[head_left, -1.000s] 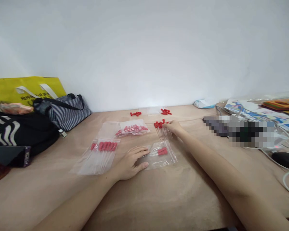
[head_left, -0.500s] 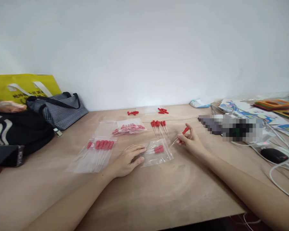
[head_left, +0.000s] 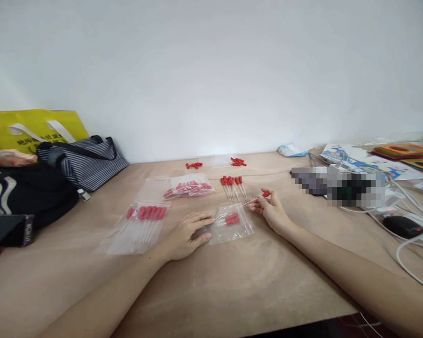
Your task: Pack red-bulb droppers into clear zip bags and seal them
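My right hand (head_left: 270, 209) pinches a dropper (head_left: 265, 194) with a red rubber bulb and a thin clear stem. Its stem points left, close to the upper right corner of a clear zip bag (head_left: 229, 234). Inside this bag lie a few droppers with red bulbs (head_left: 231, 218). At the bag's left end rests my left hand (head_left: 190, 234), fingers stretched out over the edge and thumb apart. Just beyond the bag, loose droppers (head_left: 229, 181) lie in a row with their bulbs facing away from me.
Filled zip bags of droppers (head_left: 151, 213) lie on the left, with more bagged droppers (head_left: 190, 187) behind. Loose red bulbs (head_left: 194, 165) sit near the wall. Striped and black bags (head_left: 91, 159) stand at far left; a mouse (head_left: 402, 227), cables and papers are on the right.
My right hand has moved slightly left, and the dropper in it has tilted flatter, its tip now near the bag's corner. My left hand and the bag have stayed in place.
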`<state>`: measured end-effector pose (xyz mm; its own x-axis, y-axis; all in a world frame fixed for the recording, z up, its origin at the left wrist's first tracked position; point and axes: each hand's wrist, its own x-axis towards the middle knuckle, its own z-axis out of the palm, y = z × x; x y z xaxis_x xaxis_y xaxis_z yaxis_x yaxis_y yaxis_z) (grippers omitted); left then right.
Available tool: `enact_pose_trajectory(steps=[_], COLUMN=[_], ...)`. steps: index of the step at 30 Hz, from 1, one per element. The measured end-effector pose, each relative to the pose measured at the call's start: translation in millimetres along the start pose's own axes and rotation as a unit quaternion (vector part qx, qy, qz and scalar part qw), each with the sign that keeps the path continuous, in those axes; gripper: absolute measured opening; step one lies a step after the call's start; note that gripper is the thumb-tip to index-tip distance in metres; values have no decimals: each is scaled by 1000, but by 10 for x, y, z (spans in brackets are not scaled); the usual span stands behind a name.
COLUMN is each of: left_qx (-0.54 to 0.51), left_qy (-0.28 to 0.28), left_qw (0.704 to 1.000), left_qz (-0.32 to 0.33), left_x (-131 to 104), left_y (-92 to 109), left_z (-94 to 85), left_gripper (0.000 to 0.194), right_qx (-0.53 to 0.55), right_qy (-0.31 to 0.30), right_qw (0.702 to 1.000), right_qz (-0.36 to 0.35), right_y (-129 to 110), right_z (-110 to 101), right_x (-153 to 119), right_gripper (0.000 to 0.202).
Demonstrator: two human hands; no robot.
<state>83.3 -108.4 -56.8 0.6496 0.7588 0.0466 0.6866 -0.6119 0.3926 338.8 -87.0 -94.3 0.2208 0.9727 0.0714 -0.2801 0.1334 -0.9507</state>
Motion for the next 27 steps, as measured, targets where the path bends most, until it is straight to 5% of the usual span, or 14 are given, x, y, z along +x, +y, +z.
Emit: enact_pose_trajectory(steps=[6, 18, 27], left_qx=[-6, -14, -9], left_qy=[14, 17, 16], left_qw=[1000, 1000, 1000], left_qz=[-3, -5, -18], left_x=[-5, -9, -8], left_y=[14, 13, 52], left_z=[-10, -1, -16], left_gripper=[43, 48, 48], right_qx=[19, -120, -172], right_qy=[-73, -137, -114], right_qw=[996, 980, 974], right_qz=[54, 82, 96], right_y=[-46, -130, -22], right_z=[56, 86, 207], right_x=[-83, -158, -65], right_gripper=[40, 45, 27])
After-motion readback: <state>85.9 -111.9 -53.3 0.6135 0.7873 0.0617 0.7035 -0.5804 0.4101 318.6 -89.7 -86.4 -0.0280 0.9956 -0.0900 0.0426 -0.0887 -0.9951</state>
